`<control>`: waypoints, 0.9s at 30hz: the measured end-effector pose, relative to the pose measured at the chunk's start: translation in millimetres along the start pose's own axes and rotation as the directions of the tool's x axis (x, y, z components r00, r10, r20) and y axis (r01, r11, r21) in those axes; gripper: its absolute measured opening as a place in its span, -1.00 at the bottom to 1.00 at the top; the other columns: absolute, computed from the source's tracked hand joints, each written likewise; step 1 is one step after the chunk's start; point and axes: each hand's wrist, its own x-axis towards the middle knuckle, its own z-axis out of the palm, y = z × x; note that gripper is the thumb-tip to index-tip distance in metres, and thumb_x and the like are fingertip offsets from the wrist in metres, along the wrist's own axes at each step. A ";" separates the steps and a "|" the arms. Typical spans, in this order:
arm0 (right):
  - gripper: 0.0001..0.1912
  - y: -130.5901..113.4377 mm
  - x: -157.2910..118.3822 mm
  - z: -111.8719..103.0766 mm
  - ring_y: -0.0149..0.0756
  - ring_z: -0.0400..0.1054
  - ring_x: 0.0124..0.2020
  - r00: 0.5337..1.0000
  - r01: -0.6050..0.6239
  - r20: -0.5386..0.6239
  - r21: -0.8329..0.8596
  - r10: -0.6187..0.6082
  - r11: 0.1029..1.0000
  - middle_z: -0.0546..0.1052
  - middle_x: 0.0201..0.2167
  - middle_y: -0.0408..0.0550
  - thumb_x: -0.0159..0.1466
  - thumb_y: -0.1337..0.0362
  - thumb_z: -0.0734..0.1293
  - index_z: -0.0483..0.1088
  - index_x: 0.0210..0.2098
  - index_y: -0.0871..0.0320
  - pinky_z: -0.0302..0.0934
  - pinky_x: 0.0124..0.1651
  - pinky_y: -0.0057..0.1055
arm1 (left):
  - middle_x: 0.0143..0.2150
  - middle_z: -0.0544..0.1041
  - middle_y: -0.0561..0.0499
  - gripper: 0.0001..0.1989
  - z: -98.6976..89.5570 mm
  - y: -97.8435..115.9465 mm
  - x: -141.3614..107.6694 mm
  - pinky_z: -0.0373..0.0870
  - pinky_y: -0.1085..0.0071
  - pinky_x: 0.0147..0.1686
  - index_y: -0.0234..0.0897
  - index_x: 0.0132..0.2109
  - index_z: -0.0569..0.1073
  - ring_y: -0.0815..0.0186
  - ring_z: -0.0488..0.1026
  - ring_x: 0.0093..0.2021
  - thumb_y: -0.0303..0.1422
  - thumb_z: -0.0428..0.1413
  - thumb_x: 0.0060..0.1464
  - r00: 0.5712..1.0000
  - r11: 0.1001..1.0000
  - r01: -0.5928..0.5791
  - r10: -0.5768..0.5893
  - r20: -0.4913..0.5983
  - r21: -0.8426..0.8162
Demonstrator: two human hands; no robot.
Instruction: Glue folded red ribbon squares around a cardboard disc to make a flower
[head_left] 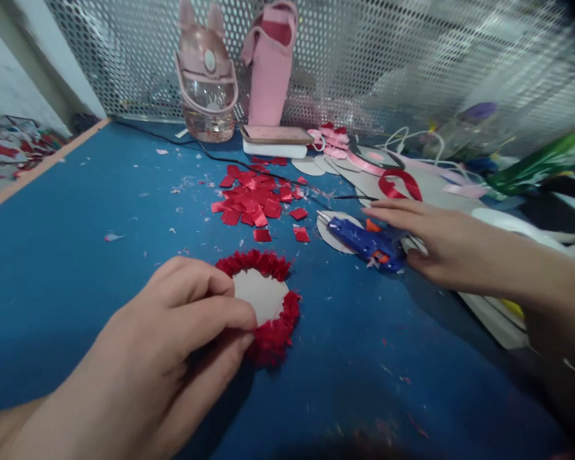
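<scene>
Your left hand (172,332) pinches the disc (263,297) with its red trim — your right hand (441,246), open, reaches the glue gun (364,243): gluing step, needing a firm grasp.

table top (67,268): matt blue, cloth-like, dusted with scraps
disc (263,295): plain matt card, rimmed with ruffled red satin (held by the left hand (172,345))
cut squares (252,201): glossy red ribbon
glue gun (364,241): smooth blue plastic, metal tip
back panel (364,57): perforated metal sheet
bottle (206,89): clear pink plastic
</scene>
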 end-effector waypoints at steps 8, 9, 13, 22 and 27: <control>-0.62 -123.7 34.2 -50.9 -0.27 0.49 -0.01 0.961 0.267 -0.175 0.372 -0.215 0.889 0.59 0.00 -0.01 0.34 0.22 0.31 0.39 0.11 0.21 0.39 0.03 -0.38 | -0.29 0.44 0.10 -0.85 -2.5 5.2 -3.0 0.34 0.50 -0.28 -0.10 -0.18 0.44 0.37 0.37 -0.22 -0.45 0.02 0.26 0.997 0.994 -0.069 0.072 0.031 -0.079; -0.61 -133.4 39.4 -51.8 -0.29 0.49 -0.01 0.956 0.291 -0.166 0.415 -0.242 0.862 0.59 0.00 -0.02 0.32 0.21 0.34 0.40 0.10 0.23 0.38 0.04 -0.41 | -0.30 0.44 0.10 -0.85 -2.4 5.3 -3.6 0.34 0.49 -0.28 -0.11 -0.18 0.45 0.37 0.37 -0.23 -0.46 0.02 0.25 0.996 0.992 -0.083 0.085 0.013 -0.090; -0.83 -147.0 48.9 -48.1 -0.36 0.52 -0.17 0.940 0.341 -0.195 0.465 -0.281 0.817 0.64 -0.22 -0.10 0.32 0.28 0.36 0.51 -0.14 0.22 0.38 -0.05 -0.47 | -0.32 0.47 0.10 -0.87 -2.7 6.2 -4.8 0.36 0.49 -0.27 -0.13 -0.23 0.48 0.38 0.39 -0.24 -0.44 0.06 0.24 0.997 0.990 -0.070 0.069 -0.018 -0.123; -0.77 -151.2 42.7 -44.7 -0.33 0.49 -0.31 0.900 0.426 -0.212 0.245 -0.381 0.871 0.63 -0.31 -0.10 0.35 0.42 0.22 0.53 -0.29 0.18 0.30 0.06 -0.29 | -0.40 0.48 0.16 -0.83 -0.1 9.5 -3.3 0.37 0.54 -0.37 -0.13 -0.37 0.50 0.44 0.43 -0.34 -0.43 0.09 0.18 0.998 0.961 0.053 -0.056 -0.004 -0.272; -0.80 -129.5 55.3 -43.1 -0.32 0.48 -0.32 0.950 0.300 -0.185 0.304 -0.253 0.904 0.61 -0.35 -0.08 0.35 0.38 0.23 0.51 -0.29 0.18 0.29 -0.17 -0.36 | -0.07 0.53 0.06 -0.78 4.6 0.7 -2.9 0.43 0.34 -0.09 -0.05 0.04 0.46 0.26 0.45 -0.07 -0.31 0.05 0.27 0.997 0.997 0.012 -0.018 -0.074 -0.078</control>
